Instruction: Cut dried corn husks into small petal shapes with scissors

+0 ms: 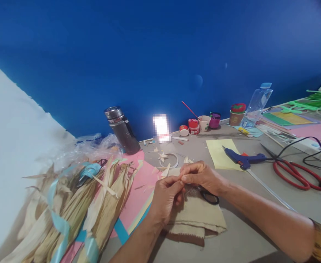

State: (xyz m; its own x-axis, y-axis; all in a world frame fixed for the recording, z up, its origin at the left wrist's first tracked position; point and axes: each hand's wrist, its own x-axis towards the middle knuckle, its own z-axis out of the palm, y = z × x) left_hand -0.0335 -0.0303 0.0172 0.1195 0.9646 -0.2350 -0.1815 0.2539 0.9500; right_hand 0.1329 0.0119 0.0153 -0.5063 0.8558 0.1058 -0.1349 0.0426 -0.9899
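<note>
My left hand and my right hand meet at their fingertips above a folded beige cloth. Both are closed in a pinch; whatever lies between the fingers is too small to make out. Black-handled scissors rest on the cloth, partly hidden beside my right hand. Just beyond the hands are a white tape ring, a pale star-shaped husk piece and small husk scraps.
Dried husks and pink paper spread on the left, near a dark flask. Rightward lie a blue glue gun on yellow paper, red-handled scissors and black cable. Paint pots and a bottle stand behind.
</note>
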